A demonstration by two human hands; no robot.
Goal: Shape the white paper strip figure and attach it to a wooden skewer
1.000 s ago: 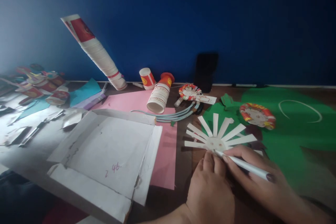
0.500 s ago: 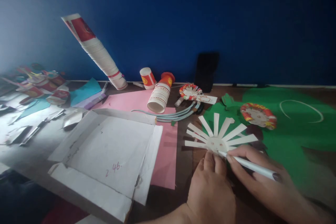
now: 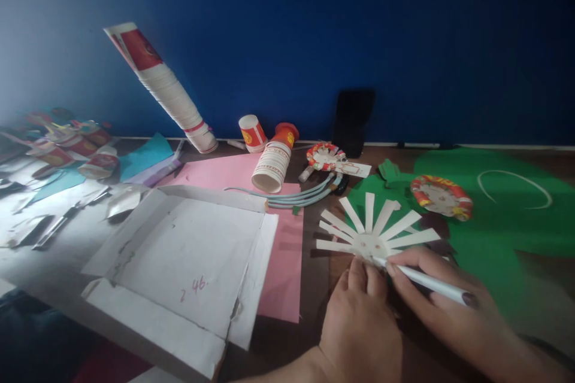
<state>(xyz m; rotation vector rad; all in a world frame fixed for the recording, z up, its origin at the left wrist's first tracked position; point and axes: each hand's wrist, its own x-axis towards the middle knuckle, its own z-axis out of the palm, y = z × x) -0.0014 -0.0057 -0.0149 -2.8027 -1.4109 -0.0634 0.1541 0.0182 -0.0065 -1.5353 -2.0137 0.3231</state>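
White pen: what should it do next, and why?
Maybe try a small stroke below the two small spots on the white cut-out: the right hand grips the white pen with its tip just below them, and the left hand rests at the cut-out's near edge.

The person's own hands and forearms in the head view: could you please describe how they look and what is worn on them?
The left hand is bare, with no glove, ring, watch or bracelet in sight. The right hand is ungloved too, with no jewellery visible. No sleeve can be made out on either forearm; dim light hides finer details.
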